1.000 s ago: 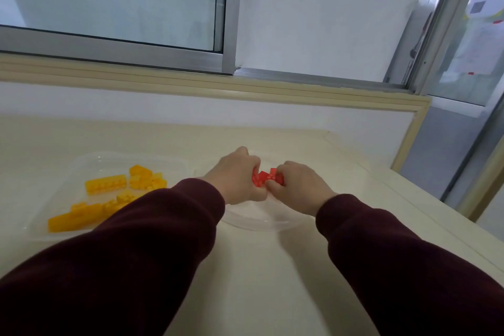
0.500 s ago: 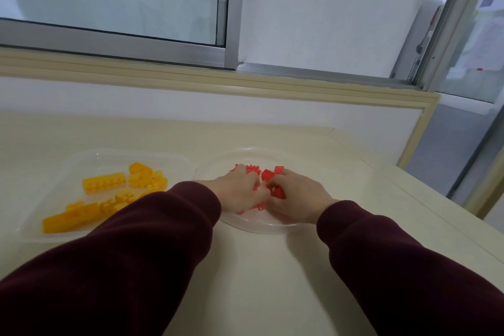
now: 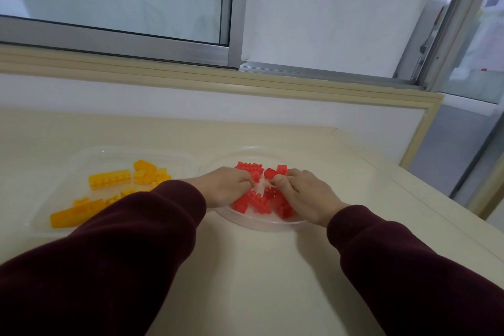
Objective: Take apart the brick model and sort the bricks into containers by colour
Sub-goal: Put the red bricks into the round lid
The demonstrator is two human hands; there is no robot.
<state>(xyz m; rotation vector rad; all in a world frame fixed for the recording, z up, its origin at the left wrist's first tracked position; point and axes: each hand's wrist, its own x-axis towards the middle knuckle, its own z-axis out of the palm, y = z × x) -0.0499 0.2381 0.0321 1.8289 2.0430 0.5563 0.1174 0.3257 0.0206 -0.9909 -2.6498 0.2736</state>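
Note:
Several loose red bricks (image 3: 256,200) lie in a round clear dish (image 3: 261,224) at the middle of the table. Both my hands are down in that dish, knuckles up, with a small gap between them. My left hand (image 3: 223,185) has its bent fingertips against a studded red brick (image 3: 252,168) at the far side. The curled fingers of my right hand (image 3: 302,192) touch another red brick (image 3: 278,171). Whether either hand grips a brick is hidden by the fingers. Several yellow bricks (image 3: 109,179) lie in a rectangular clear tray (image 3: 81,155) to the left.
The cream table (image 3: 245,281) runs up to a white wall under a window sill (image 3: 191,73). Its right edge (image 3: 436,199) slants past the dish toward a glass door. My dark red sleeves cover the near part of the table.
My hands held a red piece together above the dish. They have since sunk into the dish and drawn slightly apart, and more loose red bricks show around them.

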